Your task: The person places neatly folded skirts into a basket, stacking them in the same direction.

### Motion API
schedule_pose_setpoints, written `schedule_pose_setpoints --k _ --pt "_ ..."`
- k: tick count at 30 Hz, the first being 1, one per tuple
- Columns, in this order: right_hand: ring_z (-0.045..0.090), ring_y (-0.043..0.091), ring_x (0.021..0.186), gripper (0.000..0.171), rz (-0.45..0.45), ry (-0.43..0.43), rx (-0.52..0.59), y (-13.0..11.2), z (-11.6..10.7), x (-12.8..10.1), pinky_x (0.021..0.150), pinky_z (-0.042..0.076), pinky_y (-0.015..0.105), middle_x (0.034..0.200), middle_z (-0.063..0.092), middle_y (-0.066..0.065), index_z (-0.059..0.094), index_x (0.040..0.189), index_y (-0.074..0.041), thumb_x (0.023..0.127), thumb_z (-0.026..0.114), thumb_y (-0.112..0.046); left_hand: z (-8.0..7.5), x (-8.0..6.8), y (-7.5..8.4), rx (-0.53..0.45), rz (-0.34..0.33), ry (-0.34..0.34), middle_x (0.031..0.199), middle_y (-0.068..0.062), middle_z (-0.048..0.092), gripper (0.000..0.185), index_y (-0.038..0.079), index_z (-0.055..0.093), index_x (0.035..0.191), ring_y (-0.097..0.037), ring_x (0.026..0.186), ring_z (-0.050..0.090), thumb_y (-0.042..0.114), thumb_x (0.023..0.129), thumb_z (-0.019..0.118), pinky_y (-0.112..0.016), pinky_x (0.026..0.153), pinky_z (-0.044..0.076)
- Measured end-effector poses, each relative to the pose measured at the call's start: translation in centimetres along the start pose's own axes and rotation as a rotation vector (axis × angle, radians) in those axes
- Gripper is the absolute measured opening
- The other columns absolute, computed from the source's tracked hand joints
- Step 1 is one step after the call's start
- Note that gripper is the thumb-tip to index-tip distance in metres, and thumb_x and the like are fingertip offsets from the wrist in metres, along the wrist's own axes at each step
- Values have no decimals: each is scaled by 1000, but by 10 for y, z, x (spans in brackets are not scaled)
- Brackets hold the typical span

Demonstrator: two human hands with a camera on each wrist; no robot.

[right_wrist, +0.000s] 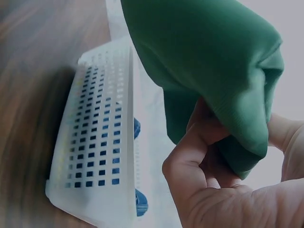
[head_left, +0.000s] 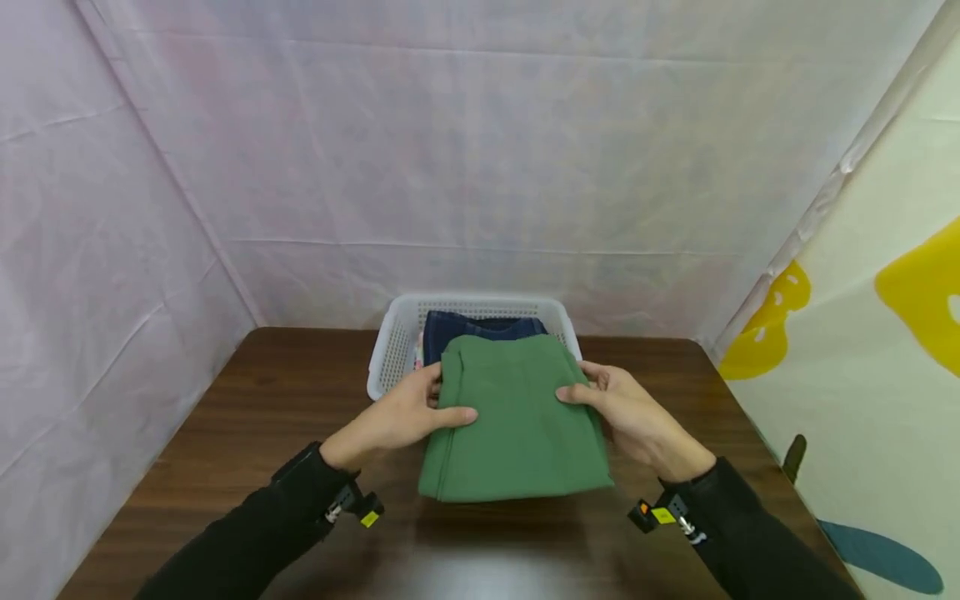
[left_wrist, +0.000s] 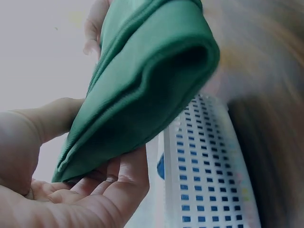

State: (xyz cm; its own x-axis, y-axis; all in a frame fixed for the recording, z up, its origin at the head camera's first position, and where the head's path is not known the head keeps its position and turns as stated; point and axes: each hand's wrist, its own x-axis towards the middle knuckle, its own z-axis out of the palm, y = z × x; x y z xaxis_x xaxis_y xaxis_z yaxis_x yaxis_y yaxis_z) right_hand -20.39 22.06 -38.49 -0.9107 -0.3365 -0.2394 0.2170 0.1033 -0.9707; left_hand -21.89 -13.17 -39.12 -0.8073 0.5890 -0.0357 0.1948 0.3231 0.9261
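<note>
A folded green garment (head_left: 517, 433) is held up by both hands in front of a white plastic basket (head_left: 384, 354). My left hand (head_left: 405, 412) grips its left edge, thumb on top and fingers beneath; the left wrist view shows the layered folds of the green cloth (left_wrist: 142, 85) between them. At the right edge my right hand (head_left: 626, 408) pinches the cloth the same way, and the green fabric (right_wrist: 213, 61) bunches there in the right wrist view. Behind it, folded dark blue jeans (head_left: 450, 327) lie in the basket, partly covered from sight by the garment.
The basket stands at the back of a dark brown wooden table (head_left: 300, 375), close to a white cloth backdrop (head_left: 480, 167). A patterned sheet with yellow shapes (head_left: 757, 342) hangs on the right. Something with a pink pattern (head_left: 419, 350) shows inside the basket, beside the jeans.
</note>
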Motion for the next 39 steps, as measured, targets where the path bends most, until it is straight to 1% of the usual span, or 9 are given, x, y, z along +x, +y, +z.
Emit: schedule_pose_setpoints --k 8,14,17,18,19,23,26,31,39 --pt "84 17 114 76 -34 48 -29 -12 -7 32 98 73 39 142 80 9 33 182 -6 118 71 -17 -21 24 4 -75 -79 44 173 -32 57 87 -3 23 182 -48 156 63 18 116 76 -53 122 63" --pt "81 20 121 80 -43 96 -65 -23 -14 58 102 72 42 167 64 23 25 186 -10 119 69 -18 -37 42 4 -52 -122 87 184 -31 40 96 1 12 186 -49 170 46 21 117 75 -56 136 50" --pt "76 28 134 85 -38 112 -72 -28 -17 70 107 70 45 177 54 23 16 188 -11 120 68 -19 -43 54 3 -53 -145 125 184 -30 41 94 3 17 186 -48 168 48 21 116 77 -56 135 51" --pt "73 30 139 86 -37 119 -74 -30 -17 74 109 69 47 179 52 22 15 188 -11 121 67 -19 -45 58 3 -56 -152 139 183 -30 43 92 4 20 185 -48 165 51 21 116 78 -56 131 54" --pt "71 33 144 87 -37 122 -77 -31 -18 77 112 68 49 180 50 22 13 188 -11 121 67 -19 -47 62 2 -57 -156 153 181 -30 46 90 4 23 184 -47 161 55 21 115 78 -57 125 57" --pt "62 41 156 89 -38 137 -86 -37 -17 92 121 62 56 182 49 20 11 188 -11 121 67 -19 -55 75 -2 -65 -181 208 177 -28 52 86 5 30 182 -46 155 60 21 114 80 -58 121 58" --pt "58 42 159 88 -36 144 -90 -41 -16 102 126 57 60 183 48 20 12 188 -10 120 68 -17 -62 82 -5 -66 -204 234 179 -28 50 84 6 33 181 -47 160 57 20 113 81 -58 129 55" --pt "54 42 164 90 -15 155 -94 -46 -17 119 131 54 62 185 43 21 12 189 -11 119 69 -16 -72 93 -8 -49 -230 275 185 -28 41 86 5 32 181 -48 165 52 20 113 82 -58 132 53" --pt "56 45 161 90 41 166 -105 -44 -20 134 127 58 60 181 45 27 8 188 -9 119 66 -10 -75 105 -13 -8 -285 293 189 -29 32 91 3 27 184 -48 174 39 20 112 82 -60 139 45"
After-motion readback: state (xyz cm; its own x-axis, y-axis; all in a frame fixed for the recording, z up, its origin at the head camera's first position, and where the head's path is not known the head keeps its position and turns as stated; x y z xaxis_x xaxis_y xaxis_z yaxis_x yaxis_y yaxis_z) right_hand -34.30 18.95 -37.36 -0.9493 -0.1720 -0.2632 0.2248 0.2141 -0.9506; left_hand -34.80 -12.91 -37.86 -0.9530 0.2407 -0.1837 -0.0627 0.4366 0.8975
